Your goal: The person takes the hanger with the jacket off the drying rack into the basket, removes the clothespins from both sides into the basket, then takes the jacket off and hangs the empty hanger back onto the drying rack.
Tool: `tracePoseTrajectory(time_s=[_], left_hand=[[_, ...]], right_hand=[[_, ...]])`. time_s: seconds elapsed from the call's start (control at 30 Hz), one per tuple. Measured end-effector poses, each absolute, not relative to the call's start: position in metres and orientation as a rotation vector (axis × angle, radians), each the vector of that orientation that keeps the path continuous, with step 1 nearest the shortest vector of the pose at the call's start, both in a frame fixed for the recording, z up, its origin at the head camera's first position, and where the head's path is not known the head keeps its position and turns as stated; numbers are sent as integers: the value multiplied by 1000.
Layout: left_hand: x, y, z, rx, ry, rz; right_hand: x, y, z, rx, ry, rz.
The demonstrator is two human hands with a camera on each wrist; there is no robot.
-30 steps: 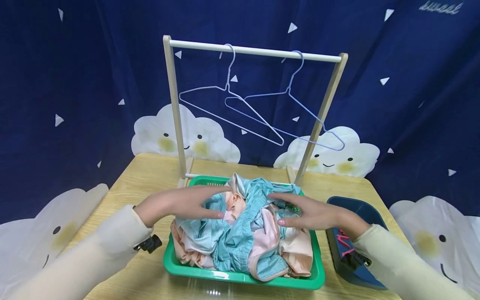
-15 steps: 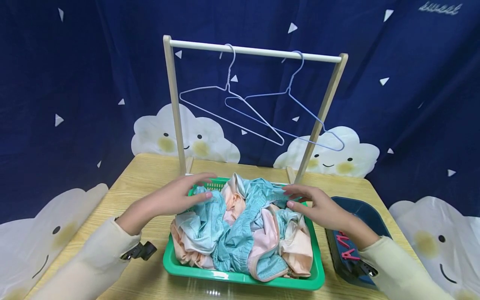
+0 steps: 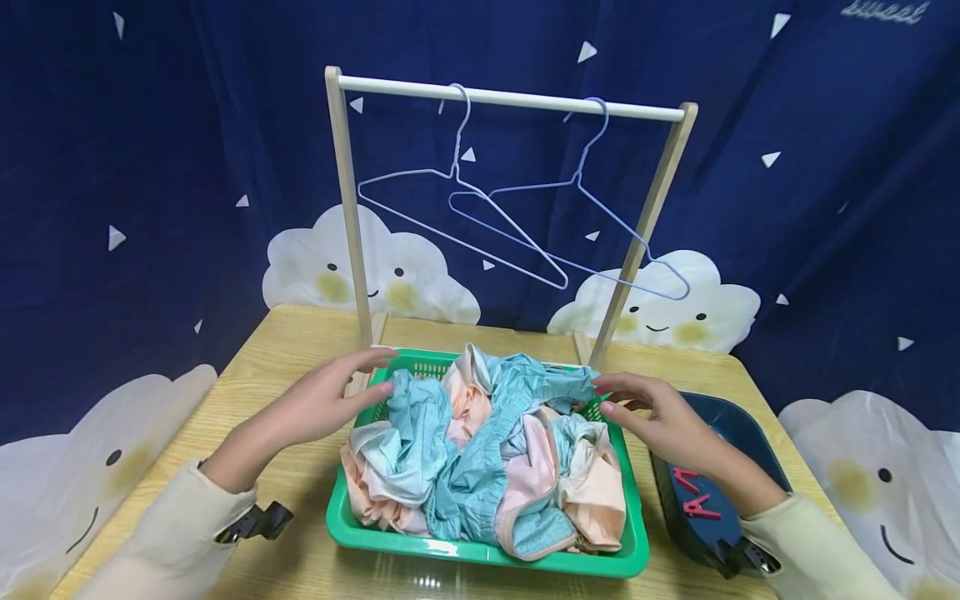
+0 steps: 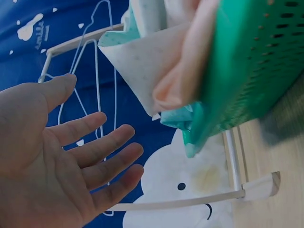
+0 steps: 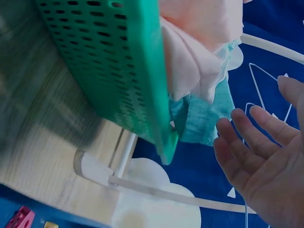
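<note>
A green plastic basket stands on the table, heaped with crumpled clothes in teal, pale pink and peach. My left hand hovers by the basket's left back corner, fingers spread and holding nothing. In the left wrist view the left hand shows its palm, apart from the clothes. On the other side my right hand hangs over the basket's right back edge, close to a teal garment. The right wrist view shows the right hand with loosely bent fingers and nothing in them.
Behind the basket rises a wooden clothes rack. A white hanger and a blue hanger hang from its rod. To the right stands a dark blue bin with pink clothespins in it. A blue curtain closes the back.
Both hands have moved apart, from over the middle of the clothes out to the basket's two sides. The clothes, basket and hangers look the same.
</note>
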State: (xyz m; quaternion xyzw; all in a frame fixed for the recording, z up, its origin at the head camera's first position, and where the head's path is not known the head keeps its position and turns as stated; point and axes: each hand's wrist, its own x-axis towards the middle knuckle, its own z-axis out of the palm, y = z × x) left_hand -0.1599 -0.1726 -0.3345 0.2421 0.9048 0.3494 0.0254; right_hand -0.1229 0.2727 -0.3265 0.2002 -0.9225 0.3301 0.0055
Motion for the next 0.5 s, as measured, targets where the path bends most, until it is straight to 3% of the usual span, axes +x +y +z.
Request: tracePoseTrajectory(time_s=[0.5], left_hand=[[-151, -193, -359, 648, 2888, 1054]], right_hand=[[-106, 294, -336, 454, -2962, 922]])
